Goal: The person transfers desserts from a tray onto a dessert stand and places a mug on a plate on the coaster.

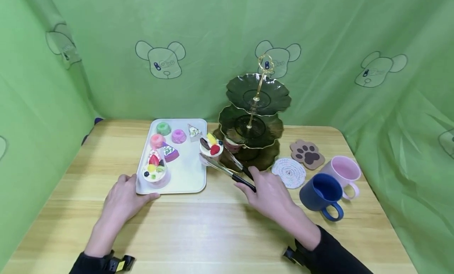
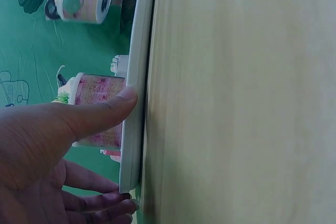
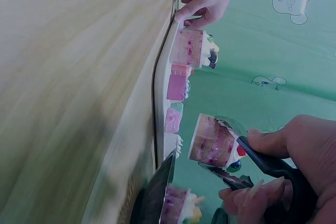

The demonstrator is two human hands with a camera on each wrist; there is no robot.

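Observation:
My left hand (image 1: 122,201) grips the near-left corner of a white tray (image 1: 189,175), thumb on the near rim and fingers at the left side. On the tray are a fruit-topped dessert cup (image 1: 156,175), a purple cake slice (image 1: 170,151), a white-topped cake slice (image 1: 194,132) and small pink, purple and green ring cakes (image 1: 163,128). My right hand (image 1: 269,195) holds black-handled tongs (image 1: 227,169). Their clear tips clasp another dessert cup (image 3: 212,140), raised above the tray's right edge, tilted sideways in the right wrist view. A third dessert cup (image 1: 232,145) sits on the stand's bottom tier.
A dark green three-tier stand (image 1: 248,159) with gold edges and a gold handle stands behind the tongs. Right of it lie a round crocheted coaster (image 1: 289,173) and a paw-print coaster (image 1: 307,153). A blue mug (image 1: 315,195) and a pink mug (image 1: 344,167) stand farther right.

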